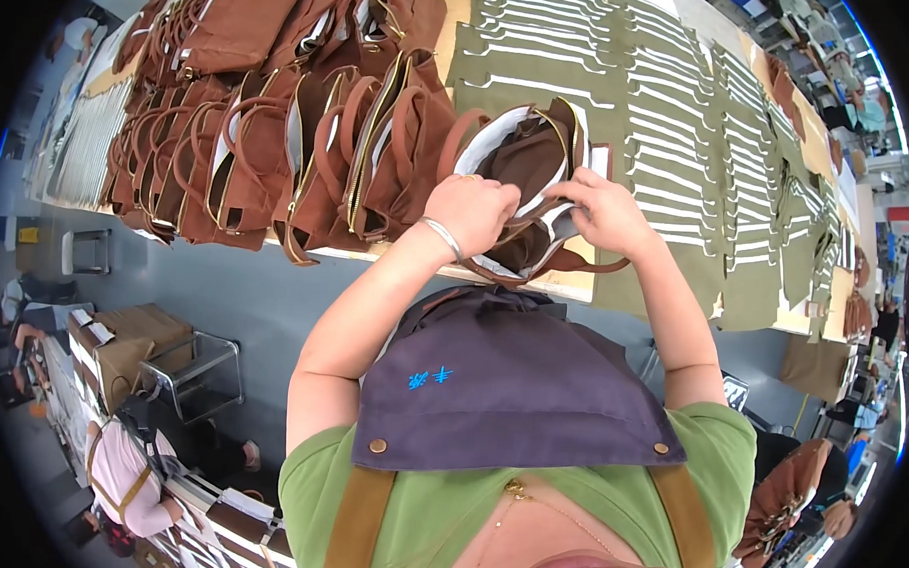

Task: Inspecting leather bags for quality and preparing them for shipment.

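Just past my dark apron (520,416), my left hand (474,217) is curled closed on the near edge of the brown bag (531,167), while my right hand (605,209) has thumb and fingertips drawn nearly together at its inner edge; I can't tell whether they pinch anything. The bag gapes open at the front of the table (575,285). I judge I'm working its opening, which calls for steadying one edge while handling the other. More brown bags (323,169) crowd leftward; green panels (668,201) spread rightward.
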The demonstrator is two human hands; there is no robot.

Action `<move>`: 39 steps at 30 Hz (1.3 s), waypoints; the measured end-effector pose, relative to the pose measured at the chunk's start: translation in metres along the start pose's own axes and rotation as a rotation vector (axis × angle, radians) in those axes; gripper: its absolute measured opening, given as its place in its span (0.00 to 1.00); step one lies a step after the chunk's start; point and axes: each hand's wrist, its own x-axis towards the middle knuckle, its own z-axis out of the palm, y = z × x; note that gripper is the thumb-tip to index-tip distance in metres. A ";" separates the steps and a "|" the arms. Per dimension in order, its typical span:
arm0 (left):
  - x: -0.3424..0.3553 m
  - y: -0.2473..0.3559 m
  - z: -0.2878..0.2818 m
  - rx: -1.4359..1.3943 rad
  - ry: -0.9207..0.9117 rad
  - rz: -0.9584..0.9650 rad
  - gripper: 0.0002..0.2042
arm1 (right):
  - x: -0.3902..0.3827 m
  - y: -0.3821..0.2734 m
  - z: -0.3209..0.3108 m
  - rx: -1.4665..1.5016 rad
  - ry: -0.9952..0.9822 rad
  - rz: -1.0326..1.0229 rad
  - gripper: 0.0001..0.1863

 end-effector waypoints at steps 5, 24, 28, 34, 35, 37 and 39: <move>0.007 -0.001 -0.008 -0.433 -0.041 -0.080 0.07 | 0.013 -0.012 -0.009 -0.031 -0.142 -0.022 0.12; 0.010 -0.015 -0.014 -0.469 -0.497 -0.005 0.16 | 0.015 0.014 -0.016 0.615 -0.293 -0.045 0.09; 0.009 -0.026 -0.006 -0.078 -0.464 0.072 0.18 | 0.008 -0.003 -0.030 0.536 -0.232 0.217 0.06; 0.017 -0.015 -0.009 -1.069 -0.281 0.163 0.20 | 0.010 -0.010 -0.019 0.220 -0.055 -0.055 0.06; 0.017 -0.013 -0.009 -1.241 -0.351 0.124 0.20 | 0.011 -0.010 -0.020 0.241 -0.074 -0.102 0.06; 0.013 -0.018 -0.007 -1.257 -0.388 0.052 0.23 | 0.011 -0.008 -0.025 0.305 -0.126 -0.069 0.07; 0.009 -0.021 -0.003 -1.147 -0.511 -0.018 0.26 | 0.007 -0.001 -0.021 0.505 -0.214 0.051 0.07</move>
